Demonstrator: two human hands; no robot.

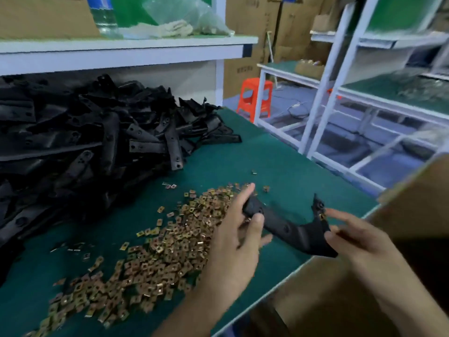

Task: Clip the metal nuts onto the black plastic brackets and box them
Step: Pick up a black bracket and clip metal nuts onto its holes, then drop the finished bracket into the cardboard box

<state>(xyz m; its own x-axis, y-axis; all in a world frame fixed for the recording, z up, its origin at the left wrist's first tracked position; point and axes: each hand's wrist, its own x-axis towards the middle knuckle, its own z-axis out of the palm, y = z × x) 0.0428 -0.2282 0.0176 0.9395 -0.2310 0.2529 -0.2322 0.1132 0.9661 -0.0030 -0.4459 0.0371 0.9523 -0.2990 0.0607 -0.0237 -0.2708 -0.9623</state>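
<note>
A black plastic bracket (286, 227) hangs just above the green table (279, 161) near its right edge. My left hand (235, 239) grips the bracket's left end, thumb on top. My right hand (359, 242) holds the right end from below, its fingers mostly straight and blurred. A brass metal nut (322, 216) sits clipped on the bracket's raised right tip. A wide heap of loose brass nuts (150, 254) lies on the table left of my hands. A big pile of black brackets (80, 142) covers the table's far left.
A cardboard box (418, 200) stands off the table's right edge beside my right hand. A white shelf (121, 49) runs above the bracket pile. White racks (340, 93) and an orange stool (255, 98) stand beyond the table.
</note>
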